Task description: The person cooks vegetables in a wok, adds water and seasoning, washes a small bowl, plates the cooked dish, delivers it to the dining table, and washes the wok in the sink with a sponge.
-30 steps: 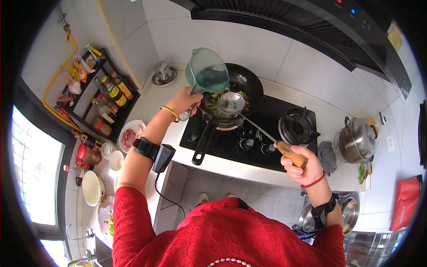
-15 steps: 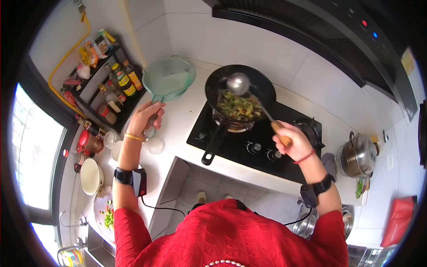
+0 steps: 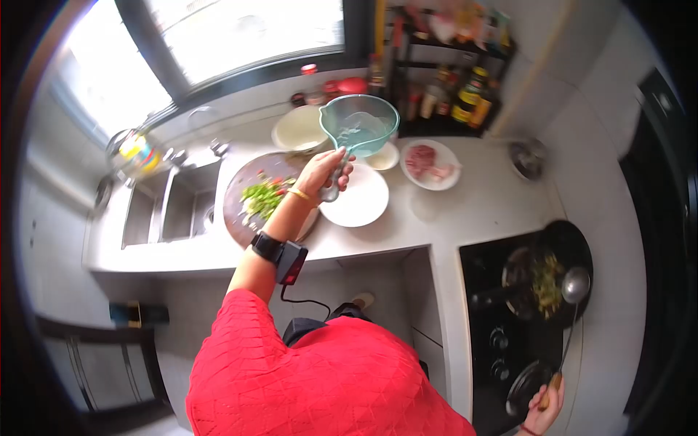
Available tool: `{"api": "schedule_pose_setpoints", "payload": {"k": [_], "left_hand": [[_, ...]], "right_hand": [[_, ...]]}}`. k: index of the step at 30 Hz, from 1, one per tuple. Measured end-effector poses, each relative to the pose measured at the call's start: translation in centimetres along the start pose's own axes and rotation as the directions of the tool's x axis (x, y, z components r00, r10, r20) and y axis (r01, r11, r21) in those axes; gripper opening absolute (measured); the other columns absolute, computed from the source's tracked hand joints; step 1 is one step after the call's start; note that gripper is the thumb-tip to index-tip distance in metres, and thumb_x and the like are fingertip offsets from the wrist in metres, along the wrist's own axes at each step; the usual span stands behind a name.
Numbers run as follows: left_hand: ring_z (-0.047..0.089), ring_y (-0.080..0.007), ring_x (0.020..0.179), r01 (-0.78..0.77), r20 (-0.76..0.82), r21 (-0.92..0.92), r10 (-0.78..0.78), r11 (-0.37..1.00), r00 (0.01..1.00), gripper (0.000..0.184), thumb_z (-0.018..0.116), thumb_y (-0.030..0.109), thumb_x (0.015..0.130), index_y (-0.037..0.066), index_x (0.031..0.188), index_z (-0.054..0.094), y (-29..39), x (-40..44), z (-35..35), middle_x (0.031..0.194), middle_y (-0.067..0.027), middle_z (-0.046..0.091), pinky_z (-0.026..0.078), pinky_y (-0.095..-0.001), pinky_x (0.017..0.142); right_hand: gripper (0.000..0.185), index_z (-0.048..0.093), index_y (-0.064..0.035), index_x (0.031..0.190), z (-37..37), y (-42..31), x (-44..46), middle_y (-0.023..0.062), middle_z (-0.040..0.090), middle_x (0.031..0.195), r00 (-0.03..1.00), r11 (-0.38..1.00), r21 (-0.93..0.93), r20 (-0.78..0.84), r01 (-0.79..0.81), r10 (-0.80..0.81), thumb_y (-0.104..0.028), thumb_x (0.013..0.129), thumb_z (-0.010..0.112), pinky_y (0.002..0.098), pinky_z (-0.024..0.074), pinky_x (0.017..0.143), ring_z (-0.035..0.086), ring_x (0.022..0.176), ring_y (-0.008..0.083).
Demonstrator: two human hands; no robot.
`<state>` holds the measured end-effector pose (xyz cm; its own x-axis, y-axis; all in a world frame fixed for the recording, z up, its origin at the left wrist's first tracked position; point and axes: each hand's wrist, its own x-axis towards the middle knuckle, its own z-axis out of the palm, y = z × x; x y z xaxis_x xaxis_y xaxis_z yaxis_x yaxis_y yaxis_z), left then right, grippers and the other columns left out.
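Note:
My left hand [image 3: 325, 174] is closed around the handle of a translucent green-blue water dipper [image 3: 360, 125], raised over the counter near a white plate [image 3: 356, 200]. At the far right, my right hand [image 3: 545, 408] grips the wooden handle of a metal ladle [image 3: 576, 285]. The ladle's bowl hangs over a black wok [image 3: 571, 243], which holds cooked green pieces [image 3: 547, 283] and stands on the stove. Whether the ladle touches the food, I cannot tell.
A round chopping board [image 3: 236, 200] bears chopped green and red pieces. Raw meat lies on a white plate [image 3: 452, 180] nearby. Around them are a cream basin [image 3: 294, 131], a double sink [image 3: 190, 190], a rack of bottles [image 3: 443, 129] and the black stove [image 3: 483, 349].
My view has swung left toward the sink and window. The dipper in my left hand has moved from beside the stove to over the plates. My right hand still holds the ladle at the wok.

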<state>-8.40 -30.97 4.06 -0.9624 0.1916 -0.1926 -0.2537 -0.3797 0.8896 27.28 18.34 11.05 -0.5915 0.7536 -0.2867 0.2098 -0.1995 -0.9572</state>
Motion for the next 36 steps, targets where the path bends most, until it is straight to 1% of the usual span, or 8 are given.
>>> {"api": "schedule_pose_setpoints", "payload": {"k": [1,9,14,16,22,28,31,36], "left_hand": [[0.048,-0.0071,0.048,-0.016,-0.042,-0.015,0.015,1.000,0.999,0.031,0.045,0.030,0.089,0.000,0.097,0.050,-0.3,-0.5,-1.6,0.068,-0.0015,0.051,0.040,-0.0207,0.042],[0.048,-0.0073,0.051,-0.117,-0.347,-0.308,0.003,0.944,0.938,0.029,0.047,0.026,0.089,-0.002,0.098,0.047,0.4,-1.7,-20.2,0.068,-0.0017,0.050,0.041,-0.0179,0.044],[0.051,-0.0109,0.062,-0.140,-0.445,-0.162,0.055,0.977,0.894,0.029,0.048,0.027,0.088,0.000,0.098,0.050,1.5,0.5,-31.1,0.077,-0.0054,0.054,0.044,-0.0219,0.055],[0.052,-0.0127,0.077,-0.133,-0.569,-0.112,0.046,0.985,0.821,0.032,0.052,0.026,0.086,0.000,0.104,0.051,1.6,1.4,-32.3,0.095,-0.0104,0.057,0.045,-0.0221,0.064],[0.045,-0.0100,0.061,-0.059,-0.541,-0.251,-0.089,0.966,0.836,0.034,0.050,0.032,0.087,0.001,0.101,0.052,-0.7,7.5,-44.9,0.075,-0.0007,0.050,0.040,-0.0203,0.058],[0.050,-0.0114,0.064,0.178,-0.544,0.135,-0.077,0.975,0.836,0.037,0.052,0.046,0.082,0.010,0.088,0.056,-2.4,9.4,-49.8,0.073,0.0006,0.054,0.040,-0.0233,0.055],[0.051,-0.0144,0.073,0.333,-0.732,0.145,-0.126,0.932,0.669,0.048,0.046,0.055,0.080,0.008,0.088,0.052,-2.5,8.3,-49.5,0.075,-0.0020,0.053,0.041,-0.0369,0.065],[0.056,-0.0205,0.085,0.454,-0.720,0.649,0.301,0.611,0.625,0.057,0.048,0.051,0.079,0.005,0.111,0.053,-0.2,6.2,-51.3,0.091,-0.0109,0.061,0.042,-0.0322,0.075]], "right_hand": [[0.036,0.052,-0.0010,0.112,2.3,-1.7,-1.1,0.0040,0.050,0.063,0.999,0.999,0.027,0.041,0.030,-0.031,-0.013,0.078,0.057,0.0180,0.0306,0.040,0.042,0.048,0.0085],[0.044,0.044,0.0023,0.120,3.1,-2.0,-0.9,0.0063,0.053,0.074,0.984,0.986,-0.120,0.146,0.117,-0.099,-0.008,0.078,0.054,0.0186,0.0352,0.047,0.045,0.054,0.0099],[0.040,0.046,-0.0017,0.120,4.4,-6.4,-6.0,0.0021,0.056,0.081,0.983,0.927,-0.347,0.156,0.141,-0.091,-0.011,0.081,0.052,0.0179,0.0348,0.047,0.044,0.057,0.0074],[0.048,0.038,-0.0031,0.127,3.3,-6.0,-6.6,0.0004,0.050,0.070,0.977,0.888,-0.439,-0.088,0.135,-0.192,-0.016,0.082,0.049,0.0153,0.0280,0.037,0.036,0.044,0.0033],[0.042,0.049,-0.0026,0.119,8.3,-10.1,-11.3,0.0001,0.049,0.064,0.995,0.734,-0.676,-0.098,-0.057,-0.013,-0.006,0.077,0.050,0.0168,0.0285,0.037,0.038,0.041,0.0036],[0.040,0.055,-0.0076,0.112,8.1,-1.0,-2.8,0.0027,0.057,0.068,0.932,0.593,-0.797,-0.121,0.113,-0.341,-0.008,0.072,0.054,0.0228,0.0358,0.041,0.044,0.046,0.0080],[0.044,0.049,-0.0107,0.119,8.5,0.2,-1.1,0.0024,0.052,0.062,0.918,0.868,-0.495,-0.321,0.049,-0.235,-0.008,0.075,0.055,0.0204,0.0291,0.035,0.040,0.038,0.0069],[0.048,0.043,-0.0132,0.123,8.4,1.5,-0.9,-0.0003,0.045,0.057,0.884,0.967,-0.255,-0.456,-0.016,-0.105,-0.008,0.076,0.052,0.0188,0.0241,0.030,0.035,0.037,0.0049]]}}
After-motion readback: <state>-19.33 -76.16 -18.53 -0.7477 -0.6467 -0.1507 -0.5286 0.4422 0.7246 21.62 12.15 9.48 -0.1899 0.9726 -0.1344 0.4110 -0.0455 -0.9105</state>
